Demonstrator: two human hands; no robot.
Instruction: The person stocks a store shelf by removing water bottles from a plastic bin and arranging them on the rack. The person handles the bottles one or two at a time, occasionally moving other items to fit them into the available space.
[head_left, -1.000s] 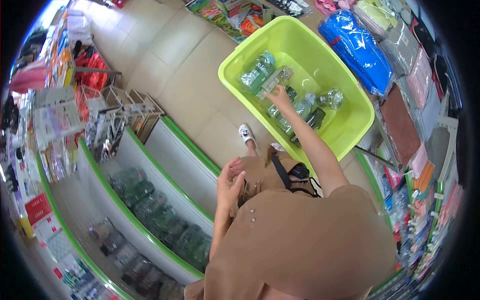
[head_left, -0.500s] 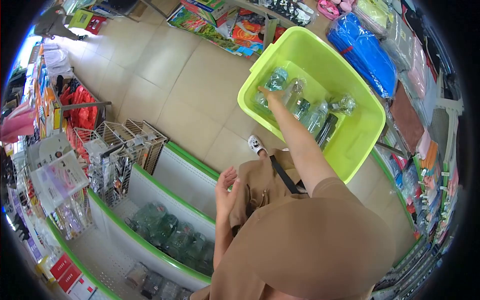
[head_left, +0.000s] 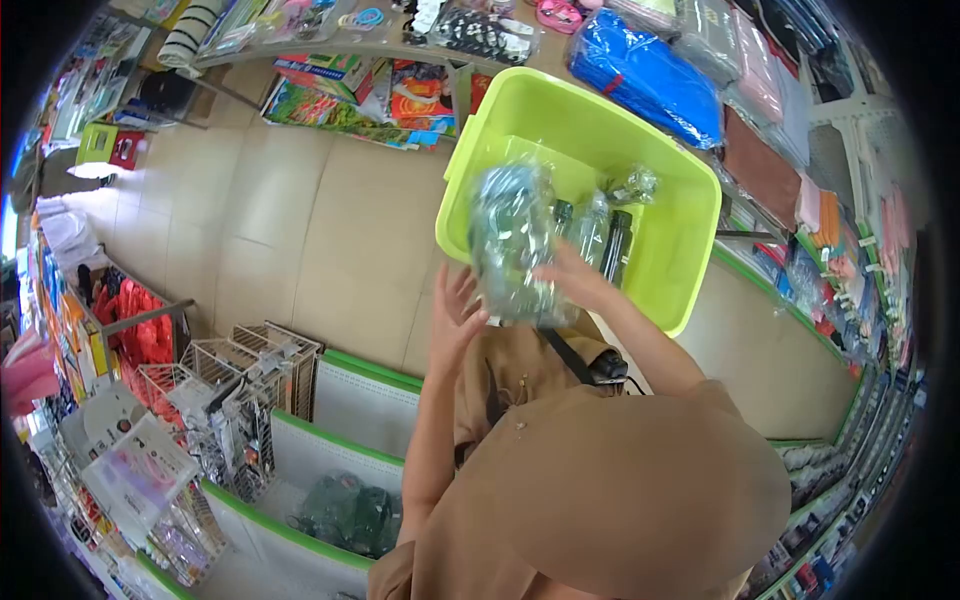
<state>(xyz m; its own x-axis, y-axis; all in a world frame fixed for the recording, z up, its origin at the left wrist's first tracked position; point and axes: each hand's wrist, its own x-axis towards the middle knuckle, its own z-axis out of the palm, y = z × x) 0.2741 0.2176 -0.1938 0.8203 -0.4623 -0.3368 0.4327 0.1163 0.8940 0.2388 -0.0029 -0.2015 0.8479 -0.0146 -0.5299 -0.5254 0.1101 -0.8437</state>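
Observation:
A large clear bottle [head_left: 512, 235] in crinkled plastic wrap, bluish at its far end, is held up in front of my body, over the near left rim of the yellow-green tub [head_left: 678, 180]. My right hand [head_left: 575, 278] grips it by its right side, slightly blurred. At its lower left, my left hand [head_left: 458, 318] has its fingers apart, the thumb close to the wrap. Inside the tub lie another clear bottle [head_left: 594, 230], a dark bottle [head_left: 617, 245] and a small wrapped item [head_left: 634, 184].
Green-edged white shelves [head_left: 340, 440] stand at lower left, with several clear wrapped containers [head_left: 345, 510] on one. Wire baskets [head_left: 235, 370] adjoin them. Beyond the tub, a display table holds a blue wrapped bundle [head_left: 645, 80]. Tiled floor [head_left: 355, 240] stretches left of the tub.
My right hand has lifted the wrapped bottle from the tub and brought it toward my body. My left hand has come forward beside it. The view has shifted a little.

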